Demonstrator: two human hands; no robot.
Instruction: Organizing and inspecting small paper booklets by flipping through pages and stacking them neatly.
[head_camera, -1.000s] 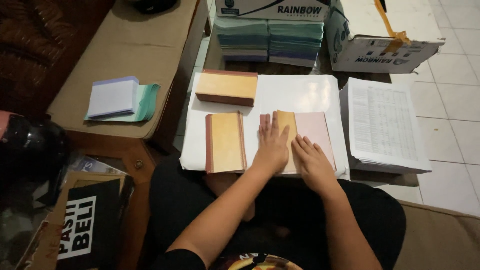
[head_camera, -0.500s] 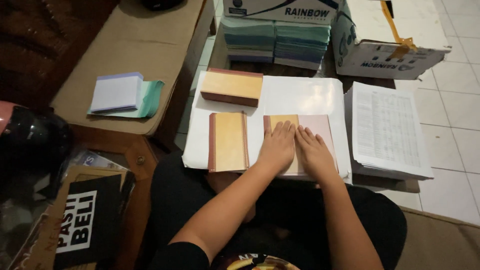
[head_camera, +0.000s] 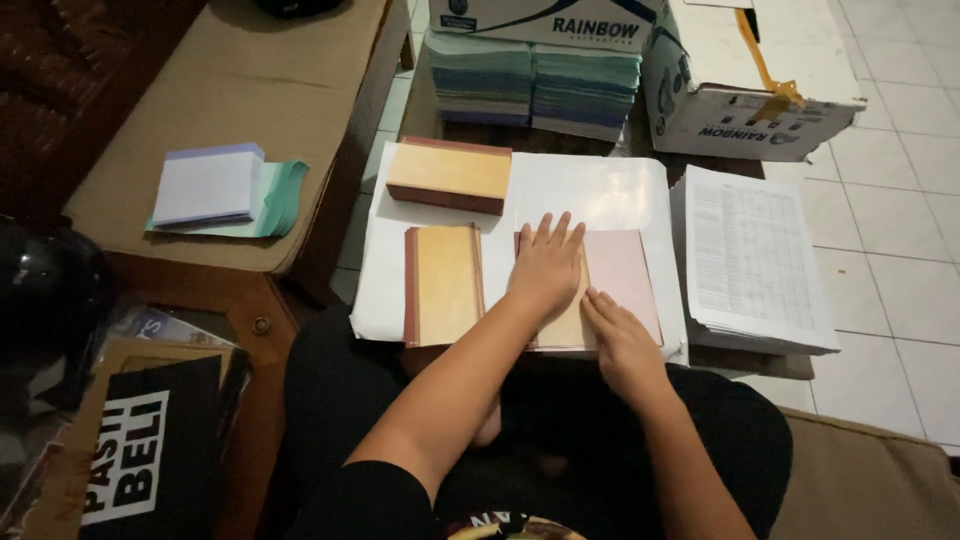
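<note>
Head view, looking down over my lap. Left hand (head_camera: 545, 268) lies flat, fingers spread, palm pressed on the tan cardboard cover with pale pink sheet (head_camera: 622, 280); it grips nothing. Right hand (head_camera: 618, 335) sits just beside it at the cover's lower edge, fingertips touching the fold line, fingers loosely extended, nothing clamped in it. Cover rests on the large white paper sheet (head_camera: 600, 190) spread over the low surface in front of me.

Left of the cover, on the same sheet: a flat tan booklet with dark red spine strip (head_camera: 443, 285), lying apart from my hands. Above it, a thick tan block of bound pages with red edge (head_camera: 449, 175), slightly angled.

Right side: a stack of printed white forms (head_camera: 752, 258), just beside the white sheet. Far edge: a stack of teal and blue paper (head_camera: 535, 85). Left, on the brown side table (head_camera: 270, 90): a small white notepad (head_camera: 207, 185) atop green sheets.
</note>
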